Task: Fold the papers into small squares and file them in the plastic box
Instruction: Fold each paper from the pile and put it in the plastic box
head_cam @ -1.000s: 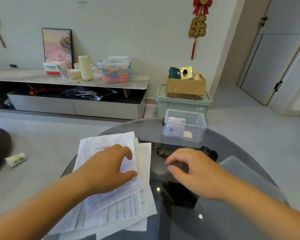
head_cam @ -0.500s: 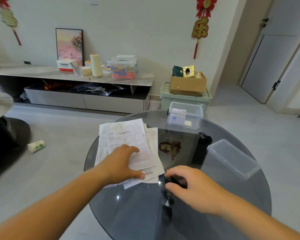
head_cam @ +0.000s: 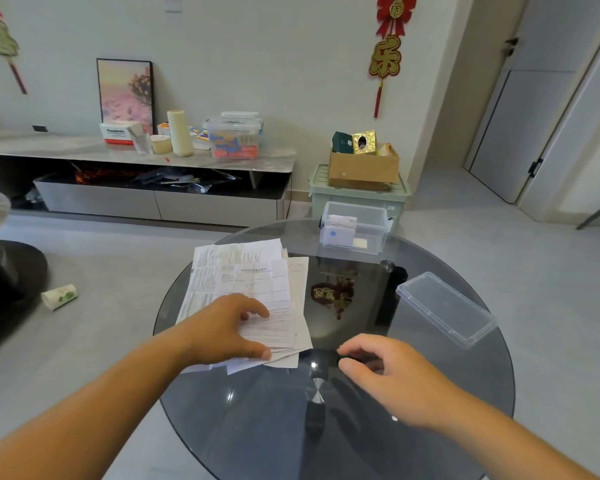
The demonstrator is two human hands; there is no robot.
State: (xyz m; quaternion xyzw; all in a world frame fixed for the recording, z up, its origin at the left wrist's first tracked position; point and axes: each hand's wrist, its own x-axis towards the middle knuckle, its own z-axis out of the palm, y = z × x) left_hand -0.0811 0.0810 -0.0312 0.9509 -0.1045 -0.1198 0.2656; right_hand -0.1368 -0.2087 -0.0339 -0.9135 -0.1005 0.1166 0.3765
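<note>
The papers (head_cam: pixel 250 282) lay stacked at ten o'clock on the bench (head_cam: pixel 257 427) under our resting left hand (head_cam: pixel 222 330), the right hand (head_cam: pixel 395 375) loose and empty at four; we judged one sheet should be peeled off singly.

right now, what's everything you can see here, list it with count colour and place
papers: one loose stack, white, printed, left part of the table
plastic box: one, clear, far edge of the table, folded papers at its left end
lid: one, clear, right side of the table
glass table: one, round, dark tinted
cabinet: one, grey, along the far wall, cluttered top
picture: one, pink, leaning on the wall on the cabinet
storage bin: one, pale green, on the floor behind the table
cardboard box: one, brown, on the bin
ornament: one, red and gold, hanging on the wall
paper roll: one, white and green, on the floor at left
left hand: rests on the near end of the papers
right hand: over the table, holds nothing
</note>
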